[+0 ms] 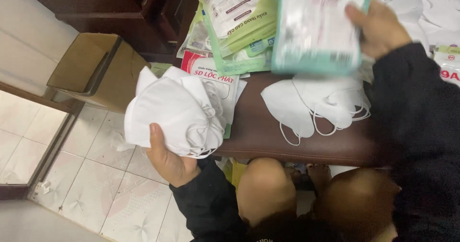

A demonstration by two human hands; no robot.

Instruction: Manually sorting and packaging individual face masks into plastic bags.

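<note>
**Both hands loaded: mask stack left, packet right**

Basically left to right. Far left, an open brown cardboard box sits on the pale tiled floor, flaps up, well apart from the hands. Next, the left hand grips a thick stack of white folded fabric face masks from below, thumb pressed on the front, fingers hidden behind; the stack is held in the air just off the near-left edge of the dark brown padded bench top, ear loops dangling at its right side. Behind it, a messy pile of green and white printed plastic mask packets lies on the bench. Centre-right, a loose heap of white face masks with elastic loops lies flat on the bench. Above that heap, the right hand, in a black sleeve, pinches a teal-edged clear plastic packet at its right edge, thumb on top; packet blurred, held clear of the bench. Bare knees show below the bench edge.
</note>
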